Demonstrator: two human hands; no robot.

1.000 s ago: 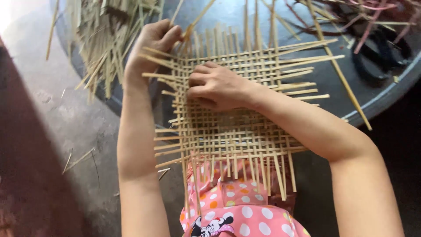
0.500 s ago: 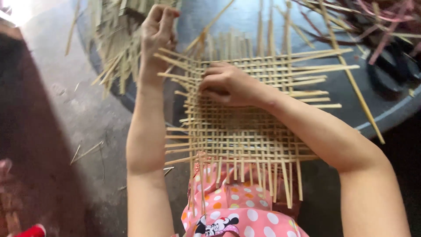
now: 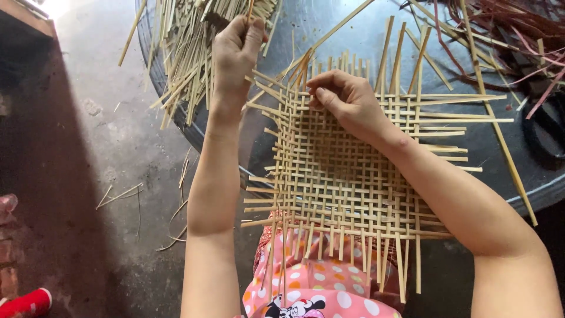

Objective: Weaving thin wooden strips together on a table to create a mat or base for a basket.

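Observation:
A flat woven mat of pale bamboo strips (image 3: 347,176) lies over my lap and the edge of a round dark tray. My right hand (image 3: 344,100) presses on the mat's far left part, fingers curled over the weave. Beyond the mat's left corner, my left hand (image 3: 235,50) is raised and pinches a thin bamboo strip (image 3: 250,12) between thumb and fingers. Loose strip ends stick out on all sides of the mat.
A heap of loose bamboo strips (image 3: 188,53) lies on the round dark tray (image 3: 329,23) at the far left. Reddish strips (image 3: 512,29) are piled at the far right. A few strips lie on the concrete floor (image 3: 118,153). A red object (image 3: 23,303) sits bottom left.
My left hand has lifted off the mat's corner, gone further away and closed on a strip. My right hand has stayed on the weave. The view has shifted closer.

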